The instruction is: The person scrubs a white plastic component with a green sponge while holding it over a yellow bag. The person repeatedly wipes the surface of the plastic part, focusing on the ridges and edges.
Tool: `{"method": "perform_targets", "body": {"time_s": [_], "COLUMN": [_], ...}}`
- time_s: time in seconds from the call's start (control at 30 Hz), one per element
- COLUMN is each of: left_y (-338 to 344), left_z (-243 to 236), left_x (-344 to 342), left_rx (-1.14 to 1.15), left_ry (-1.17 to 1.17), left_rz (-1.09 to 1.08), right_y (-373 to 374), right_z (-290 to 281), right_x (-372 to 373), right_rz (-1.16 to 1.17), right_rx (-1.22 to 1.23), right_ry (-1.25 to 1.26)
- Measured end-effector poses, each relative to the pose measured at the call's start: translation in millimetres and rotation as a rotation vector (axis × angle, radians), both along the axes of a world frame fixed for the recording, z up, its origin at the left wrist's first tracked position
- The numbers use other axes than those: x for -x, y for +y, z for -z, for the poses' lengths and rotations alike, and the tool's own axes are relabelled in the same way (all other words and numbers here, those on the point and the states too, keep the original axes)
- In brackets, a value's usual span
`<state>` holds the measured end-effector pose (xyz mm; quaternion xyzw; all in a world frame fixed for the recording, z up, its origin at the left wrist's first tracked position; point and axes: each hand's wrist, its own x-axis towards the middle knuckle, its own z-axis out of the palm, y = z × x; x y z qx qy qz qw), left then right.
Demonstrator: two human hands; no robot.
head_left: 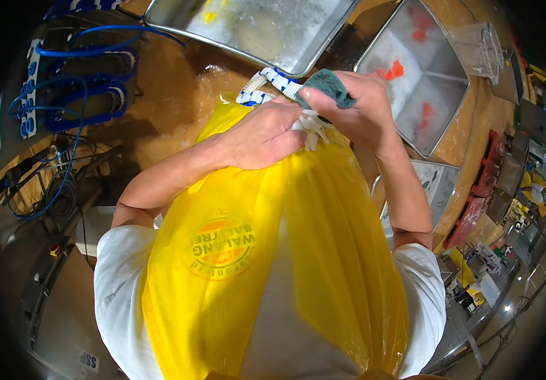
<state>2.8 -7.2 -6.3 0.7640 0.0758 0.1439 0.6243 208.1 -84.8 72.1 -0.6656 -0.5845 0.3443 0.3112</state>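
My left hand (265,134) is closed around part of a blue-and-white segmented chain (279,81), close in front of my yellow plastic apron (222,209). White prong-like pieces (312,130) stick out beside its fingers. The chain loops away from me, with a stretch passing between my hands. In my right hand (365,104) a dark green scouring pad (327,87) is pinched under the thumb, against the chain's right end. The fingers behind the pad are partly hidden.
Ahead stands a metal tray (222,45) of foamy water. To its right, a divided metal basin (441,95) holds suds and red-orange pieces, beside a clear container (479,54). Blue looped chains (89,104) and a blue hose (95,30) lie left. Red racks (479,190) line the right.
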Motion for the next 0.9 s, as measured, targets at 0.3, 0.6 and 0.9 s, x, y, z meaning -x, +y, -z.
{"method": "perform_targets", "body": {"time_s": [0.3, 0.6, 0.9], "left_y": [2, 10, 1], "left_z": [-11, -14, -4], "left_x": [8, 5, 10], "left_rx": [0.731, 0.741, 0.678], "left_ry": [0.054, 0.131, 0.034], "left_rz": [-0.014, 0.024, -0.049], "right_y": [-21, -30, -52], "right_z": [-2, 1, 6], "right_x": [-17, -6, -12], "right_rz": [0.240, 0.025, 0.521], "right_rx": [0.237, 0.031, 0.164], "right_ry": [0.484, 0.109, 0.737]}}
